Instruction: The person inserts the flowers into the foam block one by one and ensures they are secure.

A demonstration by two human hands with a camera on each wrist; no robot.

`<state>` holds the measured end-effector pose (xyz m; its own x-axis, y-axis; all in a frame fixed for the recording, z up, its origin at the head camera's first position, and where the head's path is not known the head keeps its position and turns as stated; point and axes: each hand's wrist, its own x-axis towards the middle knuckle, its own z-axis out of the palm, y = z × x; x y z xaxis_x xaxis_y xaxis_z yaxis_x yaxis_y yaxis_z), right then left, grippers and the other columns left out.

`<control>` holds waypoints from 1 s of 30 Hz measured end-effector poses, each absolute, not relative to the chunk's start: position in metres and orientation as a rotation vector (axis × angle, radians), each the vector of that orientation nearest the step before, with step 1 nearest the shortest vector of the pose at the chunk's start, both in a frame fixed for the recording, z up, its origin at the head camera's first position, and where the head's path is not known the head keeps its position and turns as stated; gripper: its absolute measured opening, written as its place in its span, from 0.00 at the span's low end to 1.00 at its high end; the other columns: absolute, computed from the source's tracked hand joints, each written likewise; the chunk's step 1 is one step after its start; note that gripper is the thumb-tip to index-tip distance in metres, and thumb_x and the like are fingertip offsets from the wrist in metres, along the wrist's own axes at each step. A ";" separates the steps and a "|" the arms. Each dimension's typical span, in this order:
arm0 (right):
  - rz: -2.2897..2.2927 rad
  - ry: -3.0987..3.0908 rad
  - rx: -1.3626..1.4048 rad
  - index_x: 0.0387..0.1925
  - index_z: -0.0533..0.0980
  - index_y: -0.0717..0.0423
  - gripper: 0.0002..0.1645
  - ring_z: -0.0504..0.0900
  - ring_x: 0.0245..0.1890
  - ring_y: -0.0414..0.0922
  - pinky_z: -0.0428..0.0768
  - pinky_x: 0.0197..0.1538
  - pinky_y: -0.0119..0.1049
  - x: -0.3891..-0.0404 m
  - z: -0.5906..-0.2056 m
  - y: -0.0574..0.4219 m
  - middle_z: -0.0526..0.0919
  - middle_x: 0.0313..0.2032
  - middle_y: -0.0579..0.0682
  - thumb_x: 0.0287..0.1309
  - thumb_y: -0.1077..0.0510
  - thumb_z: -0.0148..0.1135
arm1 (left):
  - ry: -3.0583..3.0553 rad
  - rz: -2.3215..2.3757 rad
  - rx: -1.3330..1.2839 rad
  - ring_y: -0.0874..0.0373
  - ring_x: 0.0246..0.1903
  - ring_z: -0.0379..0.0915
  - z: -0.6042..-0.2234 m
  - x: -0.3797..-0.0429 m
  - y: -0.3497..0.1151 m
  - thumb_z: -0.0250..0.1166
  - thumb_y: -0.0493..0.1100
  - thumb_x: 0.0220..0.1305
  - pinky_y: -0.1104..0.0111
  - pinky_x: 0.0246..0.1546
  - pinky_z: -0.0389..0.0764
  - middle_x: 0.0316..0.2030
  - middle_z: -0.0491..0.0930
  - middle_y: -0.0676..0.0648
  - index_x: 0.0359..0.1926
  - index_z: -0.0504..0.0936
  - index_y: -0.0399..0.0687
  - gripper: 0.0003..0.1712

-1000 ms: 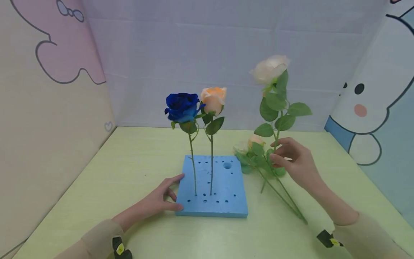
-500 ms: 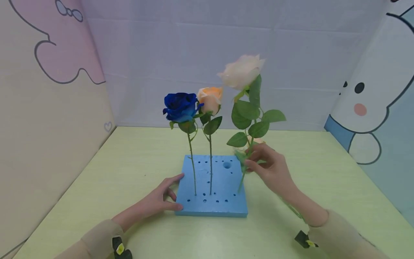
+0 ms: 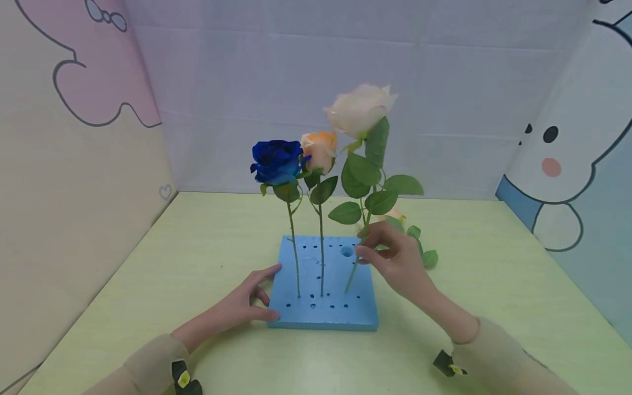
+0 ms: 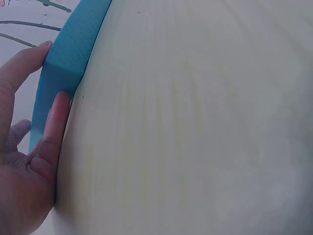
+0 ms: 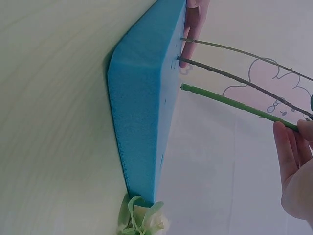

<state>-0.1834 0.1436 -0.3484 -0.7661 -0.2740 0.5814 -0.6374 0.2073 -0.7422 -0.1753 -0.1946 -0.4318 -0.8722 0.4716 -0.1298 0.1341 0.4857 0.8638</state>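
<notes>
White rose (image 3: 364, 169) pinched by right hand (image 3: 399, 264) over blue block (image 3: 340, 317); left hand (image 3: 247, 300), fingers spread, touches block's side.

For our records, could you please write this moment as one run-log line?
left hand: touching blue block at left edge | right hand: pinching white rose, stem tip clear of block | inserted: blue rose, peach rose

Tabletop booth (image 3: 237, 230) with cartoon walls (image 3: 94, 175)

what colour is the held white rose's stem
The held white rose's stem is green, showing best in the right wrist view.
</notes>
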 end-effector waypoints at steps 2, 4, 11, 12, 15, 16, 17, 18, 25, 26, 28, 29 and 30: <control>1.563 -2.173 0.858 0.42 0.76 0.62 0.11 0.86 0.29 0.39 0.85 0.31 0.37 -0.183 -0.348 0.144 0.84 0.32 0.57 0.57 0.72 0.65 | 2.388 1.339 0.514 0.57 0.43 0.73 -0.432 -0.175 -0.195 0.76 0.48 0.53 0.70 0.46 0.69 0.71 0.55 0.40 0.78 0.51 0.59 0.57; 1.557 -2.168 0.862 0.42 0.76 0.63 0.12 0.86 0.28 0.39 0.85 0.31 0.37 -0.184 -0.349 0.146 0.84 0.32 0.58 0.56 0.73 0.65 | 2.393 1.335 0.519 0.57 0.43 0.73 -0.433 -0.176 -0.195 0.76 0.48 0.53 0.70 0.46 0.69 0.72 0.55 0.40 0.78 0.51 0.59 0.57; 1.480 -2.184 0.861 0.45 0.77 0.65 0.14 0.85 0.26 0.38 0.84 0.29 0.35 -0.183 -0.351 0.152 0.84 0.28 0.56 0.56 0.73 0.65 | 2.413 1.317 0.491 0.60 0.42 0.73 -0.435 -0.177 -0.196 0.76 0.50 0.52 0.71 0.45 0.69 0.71 0.57 0.43 0.78 0.51 0.61 0.57; 1.470 -2.192 0.861 0.45 0.77 0.64 0.14 0.85 0.26 0.38 0.84 0.29 0.34 -0.182 -0.351 0.153 0.84 0.28 0.56 0.57 0.72 0.65 | 2.413 1.315 0.491 0.60 0.42 0.73 -0.436 -0.177 -0.196 0.76 0.50 0.52 0.71 0.45 0.69 0.71 0.57 0.42 0.78 0.51 0.61 0.57; 1.457 -2.201 0.863 0.45 0.77 0.63 0.14 0.85 0.26 0.39 0.84 0.29 0.35 -0.180 -0.352 0.154 0.83 0.27 0.55 0.57 0.72 0.64 | 2.411 1.320 0.494 0.60 0.42 0.73 -0.436 -0.177 -0.196 0.76 0.50 0.53 0.72 0.45 0.69 0.70 0.57 0.42 0.78 0.52 0.61 0.57; 1.456 -2.201 0.861 0.45 0.77 0.63 0.14 0.85 0.25 0.39 0.84 0.29 0.35 -0.180 -0.352 0.154 0.83 0.27 0.55 0.57 0.72 0.64 | 2.410 1.323 0.501 0.60 0.42 0.73 -0.436 -0.177 -0.196 0.76 0.50 0.53 0.72 0.44 0.69 0.70 0.57 0.42 0.78 0.52 0.61 0.57; 1.454 -2.201 0.859 0.45 0.77 0.62 0.14 0.85 0.25 0.39 0.84 0.29 0.35 -0.180 -0.352 0.154 0.83 0.27 0.55 0.57 0.73 0.64 | 2.410 1.326 0.508 0.59 0.42 0.73 -0.436 -0.177 -0.197 0.76 0.50 0.53 0.72 0.44 0.69 0.71 0.57 0.41 0.78 0.52 0.60 0.57; 1.454 -2.198 0.858 0.45 0.77 0.62 0.14 0.85 0.25 0.39 0.84 0.29 0.35 -0.180 -0.353 0.154 0.83 0.27 0.54 0.57 0.73 0.64 | 2.409 1.329 0.515 0.59 0.42 0.73 -0.436 -0.176 -0.197 0.76 0.50 0.53 0.72 0.44 0.69 0.71 0.57 0.41 0.78 0.52 0.60 0.57; 1.438 -2.200 0.864 0.45 0.77 0.62 0.14 0.86 0.26 0.38 0.84 0.29 0.34 -0.180 -0.356 0.155 0.85 0.30 0.55 0.57 0.73 0.64 | 2.411 1.315 0.483 0.60 0.43 0.74 -0.437 -0.177 -0.195 0.76 0.51 0.53 0.71 0.46 0.69 0.72 0.56 0.45 0.77 0.52 0.65 0.57; 1.431 -2.206 0.866 0.45 0.77 0.62 0.14 0.85 0.26 0.38 0.84 0.29 0.34 -0.180 -0.356 0.156 0.85 0.30 0.55 0.57 0.73 0.64 | 2.413 1.312 0.477 0.60 0.43 0.74 -0.437 -0.177 -0.195 0.76 0.51 0.53 0.71 0.48 0.69 0.72 0.56 0.46 0.77 0.52 0.65 0.57; 1.422 -2.221 0.868 0.44 0.77 0.61 0.13 0.85 0.26 0.39 0.84 0.29 0.33 -0.179 -0.356 0.156 0.85 0.29 0.53 0.57 0.72 0.64 | 2.414 1.305 0.471 0.60 0.44 0.74 -0.437 -0.177 -0.195 0.76 0.52 0.53 0.70 0.49 0.68 0.72 0.56 0.47 0.77 0.51 0.66 0.57; 1.414 -2.232 0.869 0.43 0.78 0.60 0.12 0.85 0.26 0.38 0.83 0.29 0.33 -0.179 -0.355 0.156 0.85 0.29 0.53 0.57 0.72 0.64 | 2.414 1.302 0.471 0.59 0.44 0.74 -0.437 -0.177 -0.194 0.76 0.51 0.53 0.70 0.49 0.69 0.73 0.55 0.47 0.77 0.51 0.66 0.57; 1.403 -2.244 0.868 0.42 0.78 0.59 0.12 0.85 0.26 0.38 0.83 0.29 0.32 -0.179 -0.355 0.157 0.85 0.29 0.52 0.57 0.71 0.65 | 2.415 1.301 0.470 0.59 0.44 0.74 -0.437 -0.177 -0.194 0.76 0.51 0.53 0.70 0.49 0.69 0.73 0.55 0.47 0.77 0.51 0.66 0.57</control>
<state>-0.1786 0.1566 -0.3551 -0.7487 -0.3108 0.5856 -0.6625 0.3202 -0.6772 -0.1770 -0.1941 -0.4368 -0.8813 0.4477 -0.1515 0.1196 0.5214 0.8449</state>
